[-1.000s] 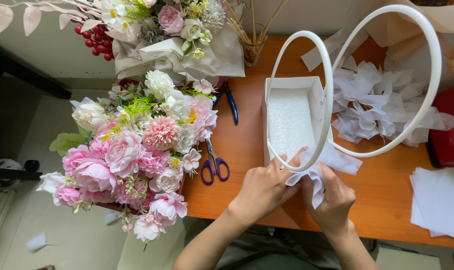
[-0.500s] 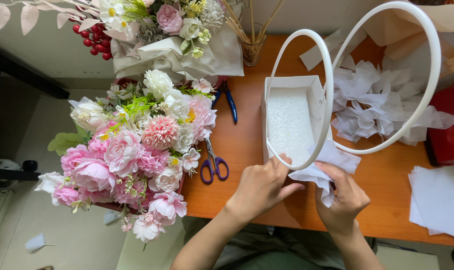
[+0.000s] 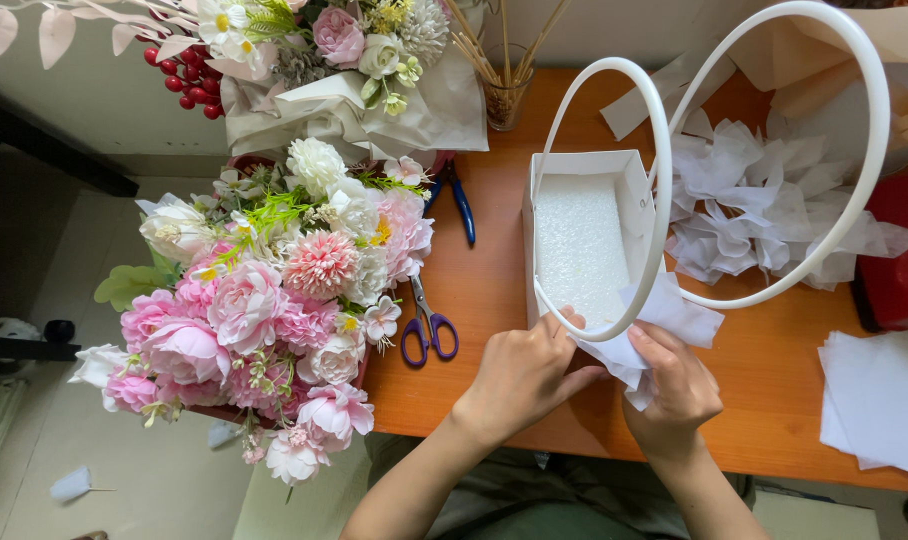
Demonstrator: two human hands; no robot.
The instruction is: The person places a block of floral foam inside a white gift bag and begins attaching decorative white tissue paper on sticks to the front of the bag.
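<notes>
From the head view we see our left hand (image 3: 522, 378) curled on the near rim of the white foam-lined box with hoop handles (image 3: 581, 245), our right hand (image 3: 680, 388) pinching crumpled white tissue paper (image 3: 646, 335) against its corner, on the orange wooden table (image 3: 494, 290), purple-handled scissors (image 3: 429, 325) just beside.

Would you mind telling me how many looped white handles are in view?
2. One white handle arches over the white box, above the left hand. The larger one loops to its right, over crumpled white paper. Neither looks hidden.
</notes>
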